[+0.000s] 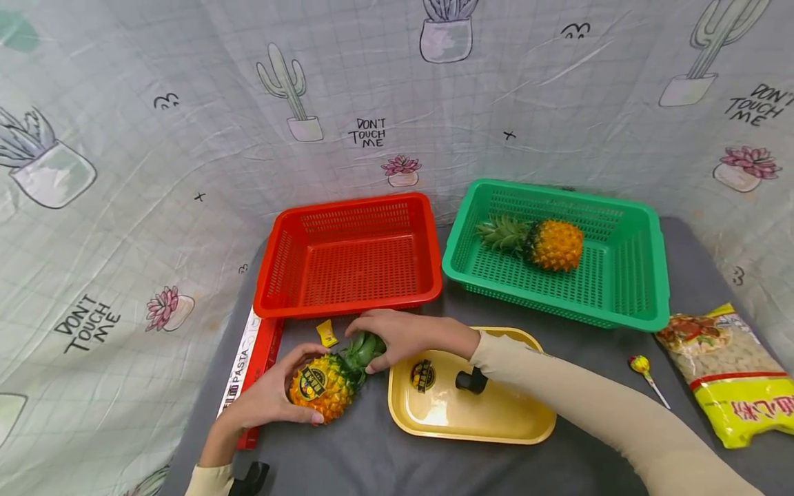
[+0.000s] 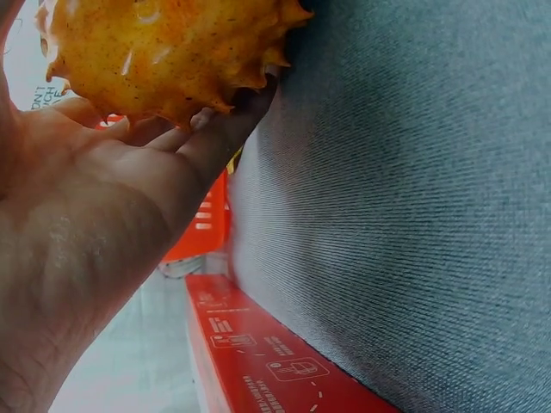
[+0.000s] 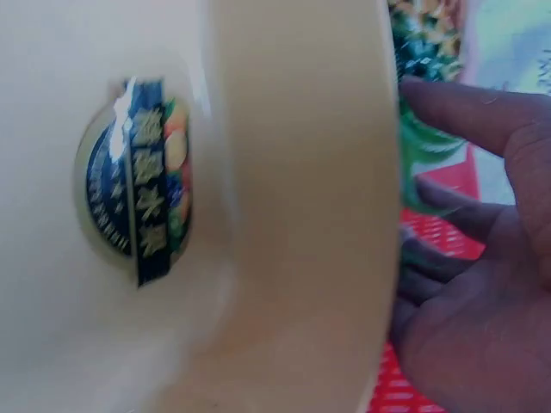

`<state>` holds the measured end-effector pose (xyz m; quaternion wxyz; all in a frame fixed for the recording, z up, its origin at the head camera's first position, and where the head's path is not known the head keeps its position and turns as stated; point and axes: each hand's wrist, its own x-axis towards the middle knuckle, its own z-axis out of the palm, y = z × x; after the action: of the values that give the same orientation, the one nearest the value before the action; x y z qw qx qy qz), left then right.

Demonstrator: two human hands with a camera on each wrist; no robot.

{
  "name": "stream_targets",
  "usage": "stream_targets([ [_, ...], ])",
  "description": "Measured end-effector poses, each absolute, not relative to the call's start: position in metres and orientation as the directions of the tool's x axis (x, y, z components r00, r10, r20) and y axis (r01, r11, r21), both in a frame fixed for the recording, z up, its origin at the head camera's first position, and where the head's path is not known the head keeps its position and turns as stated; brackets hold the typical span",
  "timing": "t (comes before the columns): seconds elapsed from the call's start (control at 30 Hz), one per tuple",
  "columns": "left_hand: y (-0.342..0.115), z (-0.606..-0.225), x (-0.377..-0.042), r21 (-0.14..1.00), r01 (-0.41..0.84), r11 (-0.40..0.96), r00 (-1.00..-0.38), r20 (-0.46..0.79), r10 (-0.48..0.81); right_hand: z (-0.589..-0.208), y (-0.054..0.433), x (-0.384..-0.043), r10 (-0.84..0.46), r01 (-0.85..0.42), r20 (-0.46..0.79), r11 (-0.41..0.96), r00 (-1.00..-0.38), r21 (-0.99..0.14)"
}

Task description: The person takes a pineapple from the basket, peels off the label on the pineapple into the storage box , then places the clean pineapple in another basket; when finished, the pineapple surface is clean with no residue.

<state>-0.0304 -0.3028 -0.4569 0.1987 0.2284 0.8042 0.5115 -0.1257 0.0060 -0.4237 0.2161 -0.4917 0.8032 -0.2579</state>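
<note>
A small pineapple (image 1: pixel 336 390) with a round dark sticker lies at the front left, its green crown (image 1: pixel 362 355) toward the right. My left hand (image 1: pixel 263 398) grips its orange body from the left, thumb at the near side and fingers along the far side. The left wrist view shows the spiky fruit (image 2: pixel 164 60) against the palm, close over the grey cloth. From the right, my right hand (image 1: pixel 409 335) holds the crown between thumb and fingers. Its forearm passes over a yellow tray (image 1: pixel 434 424) bearing a similar sticker (image 3: pixel 138 185).
Behind stand a red basket (image 1: pixel 362 272) and a green basket (image 1: pixel 611 275) with another pineapple (image 1: pixel 556 246) inside. A small yellow packet (image 1: pixel 326 333) lies before the red basket. A pasta box (image 1: pixel 260 358) lies at left; a lollipop (image 1: pixel 640 365) and a pasta bag (image 1: pixel 732 372) are at right.
</note>
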Motion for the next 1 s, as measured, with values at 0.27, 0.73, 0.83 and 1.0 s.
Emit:
stream_targets([
  [0.27, -0.302, -0.455, -0.030, 0.919, 0.155, 0.363, -0.813, -0.090, 0.575, -0.403, 0.013, -0.111, -0.895, -0.688, -0.103, 0.403, -0.433, -0.604],
  [0.73, -0.301, -0.455, -0.028, 0.934, 0.108, 0.340, -0.800, -0.121, 0.588, -0.390, -0.022, -0.096, -0.858, -0.706, 0.202, 0.230, -0.472, -0.670],
  [0.83, -0.301, -0.454, -0.029, 0.935, 0.099, 0.341, -0.797, -0.131, 0.590, -0.394, -0.030, -0.093, -0.840, -0.681, 0.190, 0.257, -0.509, -0.686],
  [1.0, -0.301, -0.456, -0.031, 0.930, 0.102, 0.354, -0.790, -0.140, 0.597, -0.401, -0.039, -0.091, -0.823, -0.653, 0.127, 0.334, -0.554, -0.680],
])
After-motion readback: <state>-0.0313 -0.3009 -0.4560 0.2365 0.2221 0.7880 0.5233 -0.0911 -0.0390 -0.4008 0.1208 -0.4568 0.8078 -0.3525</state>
